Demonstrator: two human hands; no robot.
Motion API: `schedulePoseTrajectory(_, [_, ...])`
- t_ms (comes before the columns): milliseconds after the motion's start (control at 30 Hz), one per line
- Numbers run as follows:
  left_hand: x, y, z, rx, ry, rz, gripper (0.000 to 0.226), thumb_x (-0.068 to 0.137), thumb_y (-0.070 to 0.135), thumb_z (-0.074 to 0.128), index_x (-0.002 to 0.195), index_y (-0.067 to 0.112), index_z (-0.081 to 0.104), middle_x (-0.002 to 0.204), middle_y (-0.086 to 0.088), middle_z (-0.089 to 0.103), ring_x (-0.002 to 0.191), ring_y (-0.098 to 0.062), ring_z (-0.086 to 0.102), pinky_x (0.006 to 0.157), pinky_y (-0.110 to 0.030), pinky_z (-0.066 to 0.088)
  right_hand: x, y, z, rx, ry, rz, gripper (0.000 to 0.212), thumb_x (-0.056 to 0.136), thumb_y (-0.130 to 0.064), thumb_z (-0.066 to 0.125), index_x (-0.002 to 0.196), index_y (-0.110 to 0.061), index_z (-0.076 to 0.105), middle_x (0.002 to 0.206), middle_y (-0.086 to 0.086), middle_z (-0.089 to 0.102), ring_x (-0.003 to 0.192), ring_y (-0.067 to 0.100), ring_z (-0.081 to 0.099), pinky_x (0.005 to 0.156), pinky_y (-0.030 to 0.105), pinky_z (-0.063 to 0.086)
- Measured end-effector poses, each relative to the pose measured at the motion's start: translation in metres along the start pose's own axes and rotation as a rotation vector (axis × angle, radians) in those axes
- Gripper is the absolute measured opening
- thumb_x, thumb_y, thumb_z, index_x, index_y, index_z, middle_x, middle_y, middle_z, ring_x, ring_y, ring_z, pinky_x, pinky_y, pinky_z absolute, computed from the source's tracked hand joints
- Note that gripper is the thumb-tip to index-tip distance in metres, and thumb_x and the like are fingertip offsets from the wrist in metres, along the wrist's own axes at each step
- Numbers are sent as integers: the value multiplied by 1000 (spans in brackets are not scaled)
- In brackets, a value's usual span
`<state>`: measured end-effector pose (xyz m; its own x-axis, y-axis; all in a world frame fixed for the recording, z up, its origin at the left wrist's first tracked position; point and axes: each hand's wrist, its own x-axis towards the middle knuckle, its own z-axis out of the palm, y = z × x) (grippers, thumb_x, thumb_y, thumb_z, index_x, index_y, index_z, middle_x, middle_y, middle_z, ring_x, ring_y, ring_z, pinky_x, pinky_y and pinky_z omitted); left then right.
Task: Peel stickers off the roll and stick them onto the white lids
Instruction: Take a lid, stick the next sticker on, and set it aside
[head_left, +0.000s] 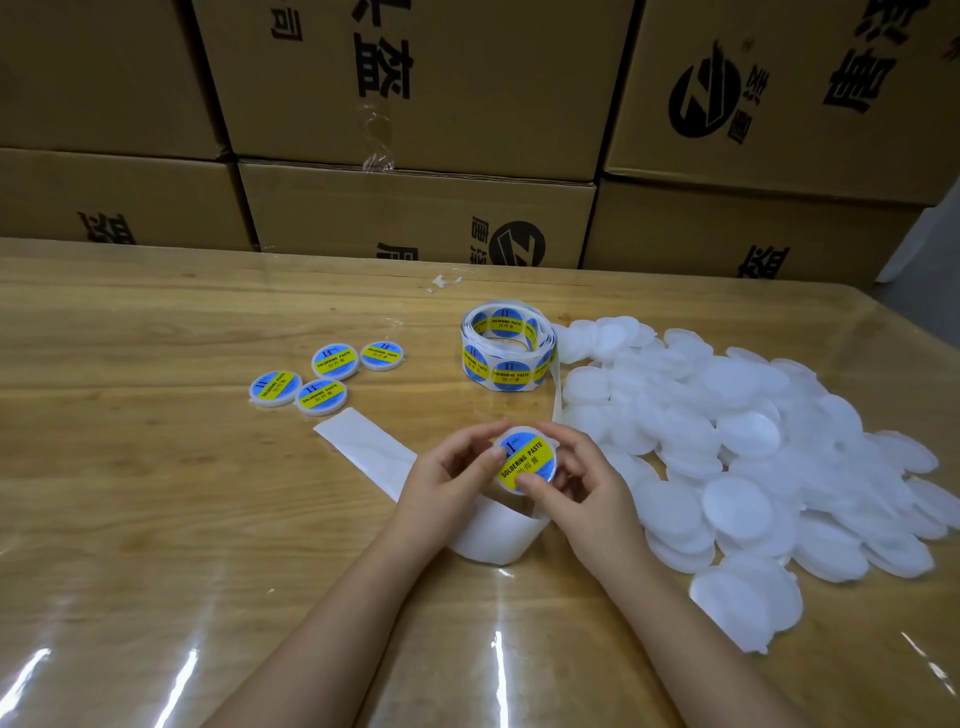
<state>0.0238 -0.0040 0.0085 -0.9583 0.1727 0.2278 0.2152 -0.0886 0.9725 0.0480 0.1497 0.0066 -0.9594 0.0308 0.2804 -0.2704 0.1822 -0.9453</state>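
You've got one lid (525, 464) between both hands now — left grip (445, 475) and right grip (589, 486) pinch its rim from either side, fingers curled round it, at near centre. Its blue-and-yellow sticker (519, 469) faces up. The roll (506, 343) stands just beyond, its bare backing strip (363, 441) running under your hands. Four labelled lids (335, 361) lie to the left on the surface (156, 493), and the plain pile (753, 441) spreads right — cartons (415, 93) stacked behind.
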Motion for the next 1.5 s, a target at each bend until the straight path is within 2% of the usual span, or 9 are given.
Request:
schedulePoseTrajectory(167, [-1, -2, 0, 69, -37, 11, 33, 83, 6, 67, 107, 27, 63, 92, -20, 65, 82, -16, 56, 80, -36, 48, 1, 2, -2, 16, 2, 36, 44, 83, -13, 72, 106, -48, 60, 84, 7, 72, 83, 34, 61, 75, 38, 49])
schedulePoseTrajectory(333, [0, -2, 0, 21, -26, -18, 27, 81, 14, 67, 106, 26, 64, 96, -16, 66, 85, -14, 58, 82, -33, 49, 2, 7, -3, 56, 18, 25, 27, 88, -10, 65, 105, -32, 62, 58, 0, 63, 68, 10, 61, 71, 20, 48])
schedulePoseTrajectory(467, [-1, -2, 0, 6, -18, -21, 25, 86, 13, 63, 107, 26, 66, 97, -9, 69, 87, -8, 63, 82, -22, 51, 2, 6, -5, 73, 3, 35, 23, 92, -14, 60, 105, -32, 62, 72, 15, 70, 75, 14, 64, 74, 18, 48])
schedulePoseTrajectory(567, [0, -2, 0, -2, -1, -20, 26, 88, 8, 60, 105, 27, 65, 97, -5, 70, 89, -8, 62, 83, -23, 51, 2, 6, -4, 63, -26, 30, 29, 89, -13, 65, 106, -36, 61, 79, 24, 65, 74, 27, 60, 74, 28, 48])
schedulePoseTrajectory(800, [1, -1, 2, 11, 56, 0, 27, 91, 8, 58, 104, 31, 65, 89, 2, 68, 82, -2, 61, 77, -14, 48, 2, 5, -2, 61, -71, 4, 40, 76, -21, 68, 112, -37, 59, 79, 2, 67, 67, 8, 52, 66, 17, 43])
schedulePoseTrajectory(1133, [1, -3, 0, 16, 25, 19, 27, 91, 9, 57, 105, 30, 66, 86, -11, 66, 79, -7, 60, 74, -18, 51, 3, 5, -5, 148, -61, 34, 34, 89, -2, 61, 112, -27, 61, 77, 7, 70, 79, 10, 64, 74, 16, 47])
schedulePoseTrajectory(1267, [1, -3, 0, 44, 28, 29, 28, 91, 11, 58, 105, 34, 66, 94, -26, 65, 83, -15, 59, 80, -32, 51, 2, 5, -5, 148, -57, 37, 32, 89, -3, 61, 113, -24, 60, 76, 3, 72, 79, 9, 65, 74, 15, 47])
schedulePoseTrajectory(1367, [1, -3, -1, 52, 23, 32, 29, 91, 11, 58, 104, 35, 67, 98, -26, 65, 86, -18, 60, 84, -40, 51, 2, 5, -5, 150, -52, 36, 32, 89, -3, 62, 111, -25, 61, 78, 7, 72, 81, 13, 67, 77, 18, 49])
schedulePoseTrajectory(1500, [1, -4, -1, 68, 31, 37, 29, 92, 11, 58, 105, 35, 66, 98, -22, 66, 87, -16, 60, 82, -34, 51, 1, 4, -4, 158, -43, 37, 31, 88, -3, 62, 108, -27, 61, 80, 15, 71, 82, 18, 66, 79, 24, 50])
